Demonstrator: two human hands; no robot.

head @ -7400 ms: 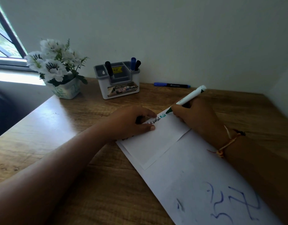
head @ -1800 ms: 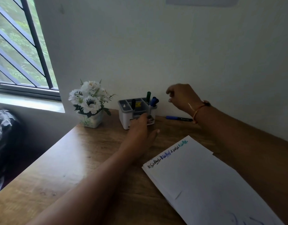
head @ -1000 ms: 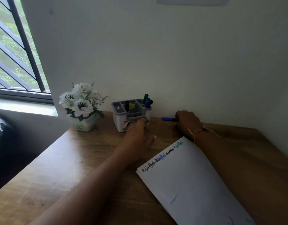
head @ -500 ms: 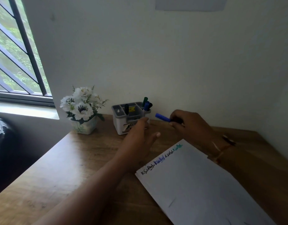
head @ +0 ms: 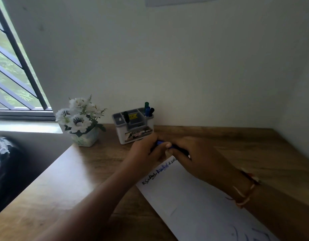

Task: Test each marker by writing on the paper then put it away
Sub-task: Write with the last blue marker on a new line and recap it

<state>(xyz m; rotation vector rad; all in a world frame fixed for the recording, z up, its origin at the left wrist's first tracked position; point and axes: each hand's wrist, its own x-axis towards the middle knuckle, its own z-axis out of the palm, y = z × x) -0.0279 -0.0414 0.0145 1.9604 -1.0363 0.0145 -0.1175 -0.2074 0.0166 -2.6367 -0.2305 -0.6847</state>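
Note:
Both hands meet over the far corner of the white paper (head: 199, 202), which lies on the wooden desk (head: 77, 180). My right hand (head: 197, 155) grips the dark barrel of a blue marker (head: 160, 142). My left hand (head: 146, 153) holds its blue cap end; most of the marker is hidden by fingers. Short lines of black, blue and green writing run along the paper's top edge. Behind the hands stands a white and grey marker holder (head: 133, 127) with several capped markers in it.
A white flower pot (head: 80, 122) sits left of the holder near the window sill. The wall runs close behind the desk, and a side wall closes off the right. A dark bag (head: 2, 157) lies beyond the desk's left edge.
My right hand picked the blue marker up from the desk by the wall and brought it toward me. My left hand left the holder and took hold of the marker's cap end.

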